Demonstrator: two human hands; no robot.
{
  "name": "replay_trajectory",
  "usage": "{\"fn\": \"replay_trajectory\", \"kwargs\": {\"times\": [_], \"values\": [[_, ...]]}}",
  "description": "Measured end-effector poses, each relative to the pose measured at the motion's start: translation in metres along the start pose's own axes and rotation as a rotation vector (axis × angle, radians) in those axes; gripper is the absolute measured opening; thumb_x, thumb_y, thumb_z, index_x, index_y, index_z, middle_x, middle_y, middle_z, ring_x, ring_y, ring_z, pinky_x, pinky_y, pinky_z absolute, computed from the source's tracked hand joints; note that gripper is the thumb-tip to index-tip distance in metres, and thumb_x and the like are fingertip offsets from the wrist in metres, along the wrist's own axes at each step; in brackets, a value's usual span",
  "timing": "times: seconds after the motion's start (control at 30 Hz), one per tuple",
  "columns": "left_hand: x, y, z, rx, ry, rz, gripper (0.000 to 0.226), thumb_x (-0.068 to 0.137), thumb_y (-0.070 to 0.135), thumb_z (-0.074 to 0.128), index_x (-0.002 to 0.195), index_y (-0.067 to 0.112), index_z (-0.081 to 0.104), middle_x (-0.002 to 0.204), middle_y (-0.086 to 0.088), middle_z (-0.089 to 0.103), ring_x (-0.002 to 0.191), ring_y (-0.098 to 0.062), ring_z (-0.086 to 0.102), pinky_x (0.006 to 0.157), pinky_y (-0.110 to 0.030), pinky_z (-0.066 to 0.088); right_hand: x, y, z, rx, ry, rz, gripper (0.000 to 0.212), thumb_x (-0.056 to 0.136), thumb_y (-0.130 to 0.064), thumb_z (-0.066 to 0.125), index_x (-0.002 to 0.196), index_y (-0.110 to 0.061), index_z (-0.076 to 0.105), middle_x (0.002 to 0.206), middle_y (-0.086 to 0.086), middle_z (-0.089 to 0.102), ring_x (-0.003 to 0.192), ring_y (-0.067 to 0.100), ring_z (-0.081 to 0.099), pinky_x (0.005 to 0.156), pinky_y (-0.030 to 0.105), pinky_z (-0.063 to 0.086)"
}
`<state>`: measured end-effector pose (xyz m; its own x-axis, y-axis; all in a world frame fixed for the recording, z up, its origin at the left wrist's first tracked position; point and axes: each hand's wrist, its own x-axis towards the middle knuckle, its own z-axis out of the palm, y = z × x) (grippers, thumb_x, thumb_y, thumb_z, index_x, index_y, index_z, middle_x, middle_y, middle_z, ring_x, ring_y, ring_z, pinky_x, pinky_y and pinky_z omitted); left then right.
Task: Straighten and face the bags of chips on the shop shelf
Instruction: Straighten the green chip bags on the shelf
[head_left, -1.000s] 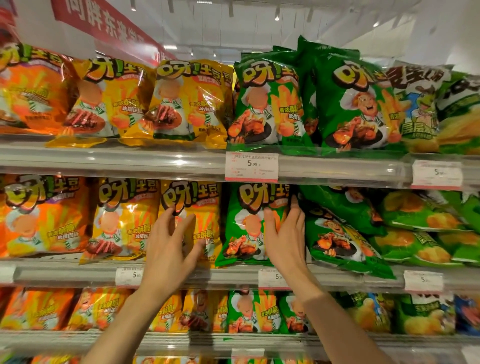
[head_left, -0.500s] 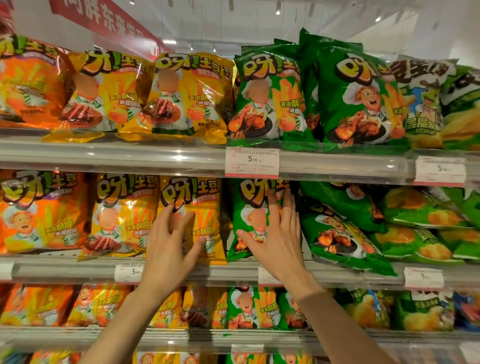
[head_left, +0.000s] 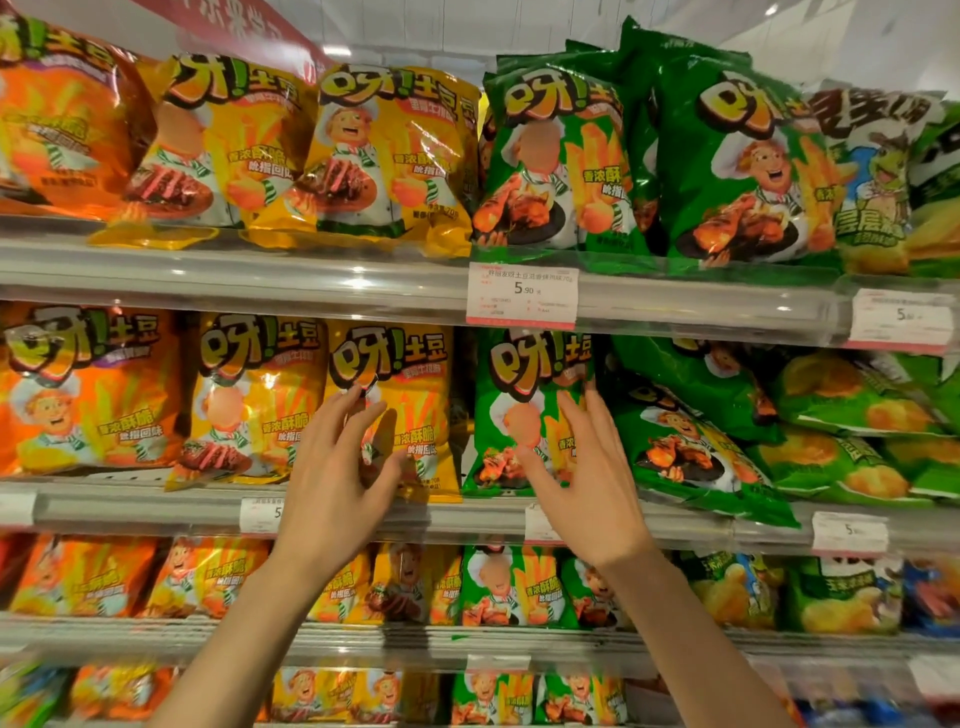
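Just at two o'clock from right hand (head_left: 582, 467): slumped green bag (head_left: 691, 447), long axis tilted. Left hand (head_left: 332, 467) farther off. Both hands spread, gripping nothing.

I was looking at a shop aisle: tiered shelves (head_left: 363, 283) stood packed with rows of chip bags (head_left: 395, 156) in orange, yellow and green, price tags (head_left: 522, 295) were clipped along the shelf edges, and a red banner (head_left: 244, 26) hung overhead.
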<state>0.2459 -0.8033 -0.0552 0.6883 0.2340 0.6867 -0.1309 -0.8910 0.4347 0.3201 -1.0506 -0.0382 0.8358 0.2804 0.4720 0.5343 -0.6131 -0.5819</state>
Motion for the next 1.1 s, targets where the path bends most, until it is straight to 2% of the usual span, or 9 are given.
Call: {"fn": "replay_trajectory", "kwargs": {"times": [0.1,0.17,0.23,0.3,0.4,0.53,0.73,0.97,1.1], "values": [[-0.013,0.015,-0.009,-0.099,0.001,-0.028,0.047,0.093,0.041,0.059,0.133,0.018,0.057,0.132,0.005,0.055,0.125,-0.016,0.049,0.103,-0.036,0.043,-0.023,0.003,-0.005,0.161,0.077,-0.074,0.057,0.097,-0.039,0.062,0.148,-0.021,0.043,0.153,-0.004,0.04,0.142,0.002,0.036,0.112,0.017,0.034],[-0.024,0.026,-0.01,-0.202,-0.016,-0.085,0.039,0.096,0.039,0.061,0.131,0.022,0.057,0.12,0.011,0.058,0.111,-0.01,0.057,0.093,-0.033,0.049,-0.04,0.003,-0.011,0.25,0.025,0.049,0.031,0.097,-0.03,0.063,0.127,-0.026,0.058,0.132,-0.011,0.056,0.118,-0.007,0.054,0.089,0.005,0.044],[-0.035,0.035,-0.005,-0.316,-0.056,-0.173,0.036,0.095,0.037,0.063,0.129,0.027,0.058,0.113,0.016,0.064,0.104,-0.003,0.062,0.088,-0.03,0.052,-0.055,0.013,-0.016,0.212,-0.008,0.131,0.007,0.098,-0.029,0.059,0.098,-0.036,0.061,0.104,-0.014,0.067,0.088,-0.003,0.064,0.072,0.013,0.048],[-0.047,0.042,0.003,-0.419,-0.111,-0.254,0.032,0.094,0.036,0.064,0.126,0.032,0.059,0.107,0.02,0.069,0.1,0.001,0.065,0.086,-0.032,0.056,-0.071,0.03,-0.021,0.221,0.045,0.178,0.007,0.098,-0.028,0.06,0.103,-0.031,0.063,0.082,-0.007,0.07,0.071,0.008,0.065,0.064,0.024,0.052],[-0.063,0.056,0.021,-0.503,-0.156,-0.337,0.028,0.094,0.036,0.064,0.121,0.036,0.06,0.101,0.023,0.07,0.096,0.002,0.067,0.079,-0.037,0.059,-0.093,0.053,-0.038,0.307,0.056,0.322,0.016,0.096,-0.025,0.062,0.111,-0.023,0.068,0.085,-0.011,0.073,0.078,0.003,0.068,0.074,0.023,0.057],[-0.076,0.083,0.043,-0.536,-0.162,-0.387,0.023,0.096,0.028,0.063,0.119,0.033,0.061,0.097,0.026,0.069,0.093,0.001,0.066,0.079,-0.024,0.055,-0.105,0.084,-0.064,0.355,0.116,0.45,0.01,0.096,-0.024,0.062,0.103,-0.028,0.068,0.084,-0.012,0.075,0.081,0.006,0.07,0.085,0.042,0.059],[-0.074,0.127,0.072,-0.553,-0.157,-0.416,0.021,0.095,0.039,0.062,0.116,0.038,0.061,0.099,0.035,0.068,0.096,0.008,0.065,0.08,-0.02,0.05,-0.099,0.123,-0.106,0.372,0.172,0.468,0.011,0.097,-0.026,0.061,0.103,-0.025,0.07,0.083,-0.01,0.076,0.083,0.007,0.071,0.085,0.039,0.058],[-0.053,0.186,0.104,-0.571,-0.087,-0.413,0.024,0.092,0.043,0.061,0.117,0.04,0.062,0.099,0.032,0.067,0.093,0.007,0.065,0.077,-0.019,0.049,-0.078,0.16,-0.146,0.347,0.154,0.365,0.017,0.098,-0.02,0.059,0.087,-0.021,0.071,0.067,-0.006,0.069,0.056,0.015,0.06,0.051,0.02,0.044],[-0.037,0.208,0.113,-0.588,-0.075,-0.376,0.022,0.094,0.039,0.061,0.116,0.039,0.062,0.102,0.03,0.065,0.097,0.007,0.063,0.074,-0.012,0.046,-0.066,0.164,-0.161,0.275,0.146,0.305,0.012,0.098,-0.031,0.057,0.093,-0.03,0.068,0.07,-0.012,0.07,0.057,0.004,0.06,0.05,0.016,0.043]]}}
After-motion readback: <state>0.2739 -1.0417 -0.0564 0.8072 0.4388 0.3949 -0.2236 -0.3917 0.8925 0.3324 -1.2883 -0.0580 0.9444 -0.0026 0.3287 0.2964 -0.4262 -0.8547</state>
